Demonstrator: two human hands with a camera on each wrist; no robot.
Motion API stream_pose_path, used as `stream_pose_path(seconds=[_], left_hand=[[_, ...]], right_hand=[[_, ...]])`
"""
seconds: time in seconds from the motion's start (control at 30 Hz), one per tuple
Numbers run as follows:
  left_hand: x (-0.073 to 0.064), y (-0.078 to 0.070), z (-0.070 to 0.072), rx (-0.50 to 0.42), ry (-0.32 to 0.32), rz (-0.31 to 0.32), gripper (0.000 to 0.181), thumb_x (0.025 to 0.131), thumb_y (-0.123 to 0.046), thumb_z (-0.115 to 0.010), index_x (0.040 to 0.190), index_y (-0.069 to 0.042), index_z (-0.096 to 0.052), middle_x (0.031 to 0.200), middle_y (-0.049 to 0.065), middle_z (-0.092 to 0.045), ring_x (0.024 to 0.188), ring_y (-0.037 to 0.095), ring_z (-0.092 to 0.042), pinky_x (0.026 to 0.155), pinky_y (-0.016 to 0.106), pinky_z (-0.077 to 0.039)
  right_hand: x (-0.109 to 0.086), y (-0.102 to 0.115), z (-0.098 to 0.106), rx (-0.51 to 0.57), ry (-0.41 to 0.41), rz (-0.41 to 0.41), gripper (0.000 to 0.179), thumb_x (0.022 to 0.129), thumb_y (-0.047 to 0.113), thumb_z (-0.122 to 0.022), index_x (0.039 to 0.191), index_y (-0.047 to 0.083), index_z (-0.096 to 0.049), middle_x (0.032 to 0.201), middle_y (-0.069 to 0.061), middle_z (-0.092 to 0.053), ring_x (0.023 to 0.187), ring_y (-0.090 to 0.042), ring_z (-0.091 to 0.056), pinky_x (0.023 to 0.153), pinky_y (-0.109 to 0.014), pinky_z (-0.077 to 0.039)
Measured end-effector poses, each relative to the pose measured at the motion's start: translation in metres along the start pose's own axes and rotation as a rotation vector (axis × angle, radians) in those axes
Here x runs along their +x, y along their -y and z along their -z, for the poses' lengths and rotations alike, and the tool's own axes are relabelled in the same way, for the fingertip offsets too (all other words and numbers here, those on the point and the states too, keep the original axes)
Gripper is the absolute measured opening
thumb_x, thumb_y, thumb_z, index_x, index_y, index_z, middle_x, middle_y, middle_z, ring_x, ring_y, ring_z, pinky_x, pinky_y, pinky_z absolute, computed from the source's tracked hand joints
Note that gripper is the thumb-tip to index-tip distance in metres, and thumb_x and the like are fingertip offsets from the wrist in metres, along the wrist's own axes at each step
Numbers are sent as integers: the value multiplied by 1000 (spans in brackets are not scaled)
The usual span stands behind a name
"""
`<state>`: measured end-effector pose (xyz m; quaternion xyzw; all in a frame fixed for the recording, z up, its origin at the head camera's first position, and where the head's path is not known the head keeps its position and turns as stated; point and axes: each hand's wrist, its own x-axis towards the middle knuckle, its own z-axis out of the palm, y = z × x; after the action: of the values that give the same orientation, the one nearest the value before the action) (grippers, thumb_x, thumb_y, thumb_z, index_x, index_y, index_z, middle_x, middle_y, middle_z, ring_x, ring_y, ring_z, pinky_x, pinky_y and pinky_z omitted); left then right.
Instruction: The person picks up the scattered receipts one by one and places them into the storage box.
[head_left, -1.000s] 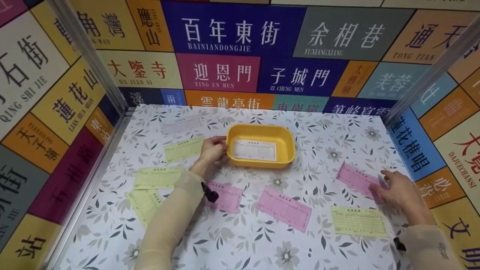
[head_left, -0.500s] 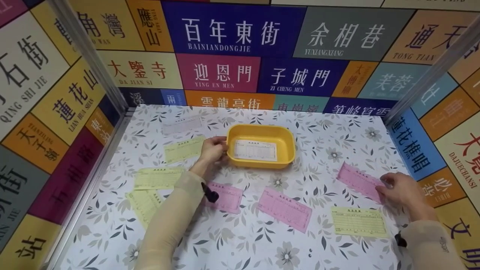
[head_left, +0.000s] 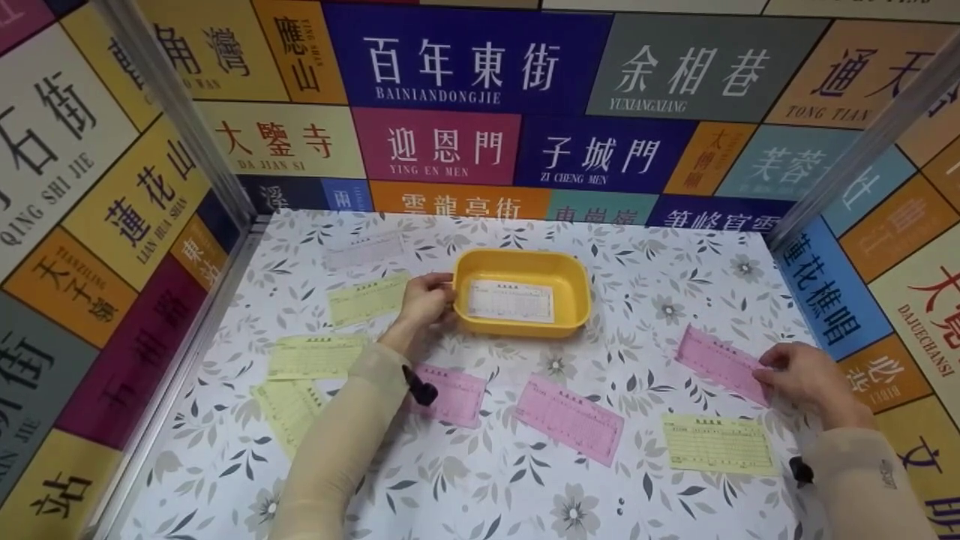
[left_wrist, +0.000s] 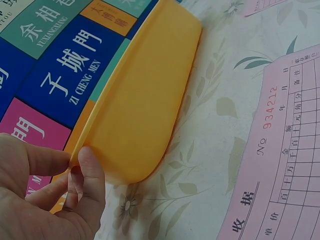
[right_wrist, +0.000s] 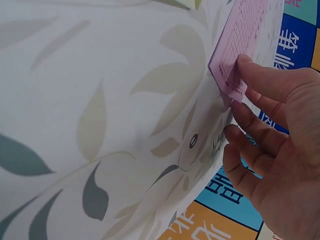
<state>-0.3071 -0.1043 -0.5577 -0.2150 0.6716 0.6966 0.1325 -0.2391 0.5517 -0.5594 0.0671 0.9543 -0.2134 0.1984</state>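
Observation:
My left hand [head_left: 426, 300] pinches the left rim of a yellow plastic tub [head_left: 574, 292], thumb and fingers meeting over its edge in the left wrist view. A white receipt slip [head_left: 510, 300] lies flat inside the tub. At the right, my right hand [head_left: 806, 382] pinches the near right end of a pink receipt slip [head_left: 724, 364]. The right wrist view shows the thumb on top of that pink slip [right_wrist: 245, 40] and a fingertip under its lifted edge. Its far left corner curls up a little.
Two more pink slips lie in front of the tub, one [head_left: 570, 418] central, one [head_left: 457, 397] partly behind my left sleeve. A yellow slip [head_left: 718, 444] lies at right; several yellow slips [head_left: 319, 356] and a white one [head_left: 365, 250] lie at left. Printed panels [head_left: 465, 56] wall the table [head_left: 637, 495].
My right hand has shifted to the right along the pink slip and now grips its right end. The left hand and tub have stayed put.

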Motion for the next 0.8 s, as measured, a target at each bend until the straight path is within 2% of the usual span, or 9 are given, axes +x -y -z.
stream_pose_path(seconds=[0.07,0.2,0.3,0.5,0.6,0.8], left_hand=[[0,1,0,-5,1,0,51,99,-1,-64,149,-11,-68,142,16,-73,99,20,-72,82,31,-60],[1,3,0,14,7,-64,53,97,2,-62,148,-7,-70,141,21,-74,90,17,-71,81,34,-60],[1,4,0,29,6,-105,54,95,4,-61,148,-3,-70,138,24,-74,85,16,-69,81,36,-60],[1,1,-2,27,-24,-45,53,96,2,-62,147,-8,-70,134,16,-74,96,19,-70,92,40,-62],[-1,0,-2,33,-43,-23,53,96,2,-62,146,-11,-71,129,10,-73,98,19,-70,95,40,-63],[-1,-1,-2,43,-52,-27,51,96,3,-62,144,-11,-72,124,7,-71,97,18,-69,94,40,-63]], right_hand=[[0,0,-1,-2,-5,9,49,101,45,-81,128,6,-74,130,-26,-65,116,-43,-56,85,-39,-52],[0,2,-2,-38,-55,68,32,100,39,-80,113,9,-79,114,-19,-73,107,-38,-61,79,-33,-48],[-1,3,-4,-45,-79,90,27,101,38,-80,105,11,-80,108,-17,-75,102,-35,-62,76,-32,-46],[-3,5,-5,29,-80,66,27,102,36,-80,107,10,-75,111,-18,-71,106,-35,-60,70,-30,-51],[-3,6,-4,54,-87,76,27,100,32,-81,111,8,-73,116,-20,-68,109,-36,-58,72,-30,-52],[-3,6,-2,93,-78,64,30,98,28,-84,117,8,-74,127,-24,-64,114,-38,-55,77,-30,-53]])
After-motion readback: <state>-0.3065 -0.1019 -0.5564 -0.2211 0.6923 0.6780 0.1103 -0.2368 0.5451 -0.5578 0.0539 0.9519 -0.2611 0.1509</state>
